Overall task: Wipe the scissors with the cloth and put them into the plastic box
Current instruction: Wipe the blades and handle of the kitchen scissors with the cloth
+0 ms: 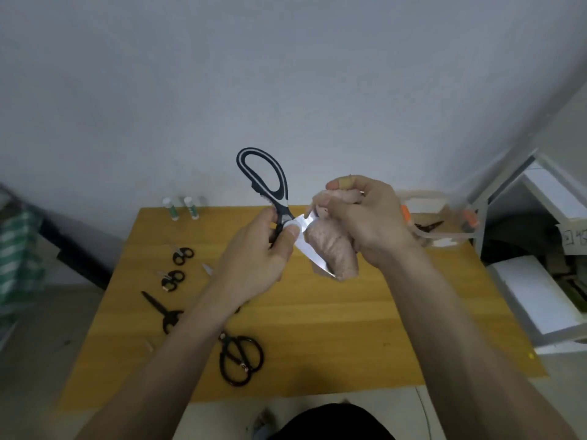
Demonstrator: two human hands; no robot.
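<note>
Large kitchen scissors [279,198] with black-and-white handles are held up above the wooden table [349,312], handles pointing up and blades slanting down to the right. My left hand [257,258] pinches them at the pivot, thumb on the white joint. My right hand [365,223] grips a pinkish cloth [333,252] bunched around the blades; part of the blades is hidden by it. A clear plastic box [444,236] with orange clips stands at the table's far right, one dark pair of scissors inside.
Several black scissors lie on the table's left side: two small pairs [182,256], a long pair [162,309] and a big-looped pair [239,360]. Two white tubes [181,208] stand at the back left. Shelving with white boxes [540,296] is on the right.
</note>
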